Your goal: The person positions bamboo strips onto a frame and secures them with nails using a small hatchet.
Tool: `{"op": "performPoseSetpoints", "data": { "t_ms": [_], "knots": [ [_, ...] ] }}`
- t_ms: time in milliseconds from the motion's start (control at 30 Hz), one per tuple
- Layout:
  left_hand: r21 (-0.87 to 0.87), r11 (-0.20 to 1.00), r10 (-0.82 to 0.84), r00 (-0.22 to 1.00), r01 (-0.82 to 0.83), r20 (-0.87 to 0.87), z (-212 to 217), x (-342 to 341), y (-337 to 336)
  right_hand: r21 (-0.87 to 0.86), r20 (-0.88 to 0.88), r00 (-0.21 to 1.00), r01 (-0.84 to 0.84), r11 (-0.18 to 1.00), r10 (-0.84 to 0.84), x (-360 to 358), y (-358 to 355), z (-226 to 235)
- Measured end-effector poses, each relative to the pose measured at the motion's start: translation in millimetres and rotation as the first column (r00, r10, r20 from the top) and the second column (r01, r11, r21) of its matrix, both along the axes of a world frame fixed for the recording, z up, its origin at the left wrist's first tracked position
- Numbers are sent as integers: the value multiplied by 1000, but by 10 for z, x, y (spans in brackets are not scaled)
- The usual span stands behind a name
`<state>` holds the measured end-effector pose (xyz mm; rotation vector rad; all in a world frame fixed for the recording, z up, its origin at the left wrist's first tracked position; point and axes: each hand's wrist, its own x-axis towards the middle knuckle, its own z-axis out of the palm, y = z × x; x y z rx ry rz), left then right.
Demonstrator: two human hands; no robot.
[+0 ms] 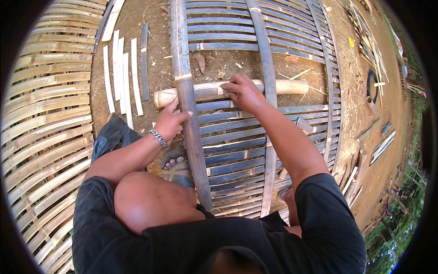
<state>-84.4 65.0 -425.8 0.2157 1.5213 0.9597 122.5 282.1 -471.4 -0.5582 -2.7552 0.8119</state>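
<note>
A bamboo frame of dark slats [237, 150] across long rails lies before me. Under its left and middle rails runs a thick, pale bamboo pole [292, 86], its cut end showing past the left rail. My left hand [169, 123], with a chain bracelet at the wrist, grips the left bamboo rail [190, 102]; its thumb lies against the rail and its index finger reaches toward the pole's end. Over the pole, between the left and middle rails, my right hand [245, 94] is closed with fingers curled down. What its fingertips pinch, if anything, is too small to tell.
A slatted bamboo panel [54, 98] fills the left side. Several pale bamboo strips [126, 77] lie on the dirt beside it. A dark plastic bag [116, 134] sits by my left knee. On the right are cut poles [358, 171], a black tyre [372, 86] and a strip pile [368, 36].
</note>
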Motion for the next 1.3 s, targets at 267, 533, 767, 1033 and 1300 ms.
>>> {"op": "performPoseSetpoints", "data": {
  "t_ms": [267, 533, 767, 1033, 1300],
  "knots": [
    [-11, 1000, 14, 996, -15, -86, -37, 41, -6, 0, 9, 1000, -11, 1000, 11, 10, 19, 16],
    [-60, 997, 41, 975, -56, -217, -224, 54, -27, 1, 7, 999, -35, 999, 35, -17, 37, 30],
    [-8, 983, 178, 965, -183, -194, -160, 136, 38, -7, 5, 999, -45, 999, 45, 16, 42, 22],
    [60, 977, 213, 947, -204, -241, -340, 138, -18, -10, 5, 1000, -24, 1000, 24, 11, 33, 6],
    [109, 983, 178, 926, -150, -334, -633, 87, -105, -16, -24, 994, 108, 994, -108, 134, 86, 91]
  ]
}}
